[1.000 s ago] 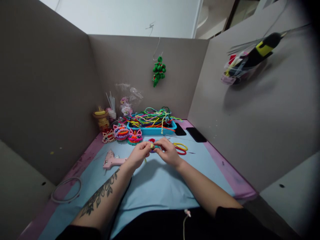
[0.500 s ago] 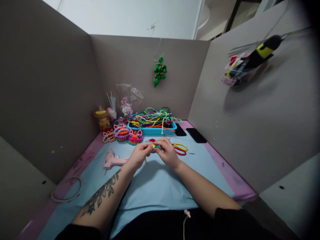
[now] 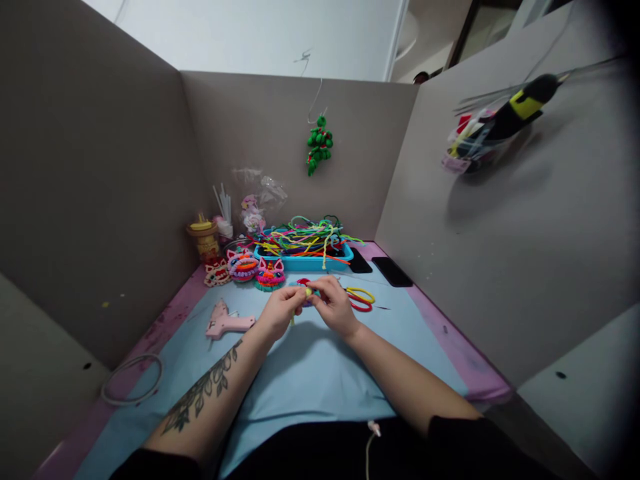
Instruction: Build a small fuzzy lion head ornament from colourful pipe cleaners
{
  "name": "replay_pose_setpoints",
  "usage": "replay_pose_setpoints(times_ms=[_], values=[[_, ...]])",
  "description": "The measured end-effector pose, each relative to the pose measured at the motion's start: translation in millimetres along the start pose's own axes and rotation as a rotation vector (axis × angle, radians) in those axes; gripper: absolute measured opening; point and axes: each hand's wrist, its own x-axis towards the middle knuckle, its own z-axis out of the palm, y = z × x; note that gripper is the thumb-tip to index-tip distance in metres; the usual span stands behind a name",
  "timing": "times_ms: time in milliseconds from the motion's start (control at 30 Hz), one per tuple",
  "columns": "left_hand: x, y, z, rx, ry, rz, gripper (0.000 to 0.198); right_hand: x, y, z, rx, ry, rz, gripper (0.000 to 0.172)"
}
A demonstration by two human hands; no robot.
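Note:
My left hand (image 3: 280,311) and my right hand (image 3: 336,308) meet over the middle of the blue cloth, fingertips pinched together. Between them is a small yellow pipe cleaner (image 3: 309,292), apparently curled up, with a loose end hanging below the left fingers. Just behind the fingers lies a colourful fuzzy piece (image 3: 303,282) with red, purple and teal parts, mostly hidden by my hands. Right of my right hand rest scissors (image 3: 361,299) with a yellow and a red handle loop. A pink glue gun (image 3: 227,323) lies left of my left hand.
Behind my hands stands a blue tray (image 3: 300,263) heaped with pipe cleaners. Several fuzzy animal-face figures (image 3: 270,275) sit left of it, two dark phones (image 3: 393,271) right. A cable loop (image 3: 133,380) lies front left. Grey partitions (image 3: 240,127) enclose the table.
Both hands stay in nearly the same spot. The fingers have shifted slightly around the yellow pipe cleaner, and the view has moved a little.

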Motion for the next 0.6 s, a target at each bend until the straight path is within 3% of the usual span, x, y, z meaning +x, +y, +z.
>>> replay_pose_setpoints(times_ms=[600], values=[[-1.2,-1.3,0.5,-0.056,-0.057,-0.089,0.032,1.9,-1.8,-6.4,0.023,0.006,-0.01,0.012]])
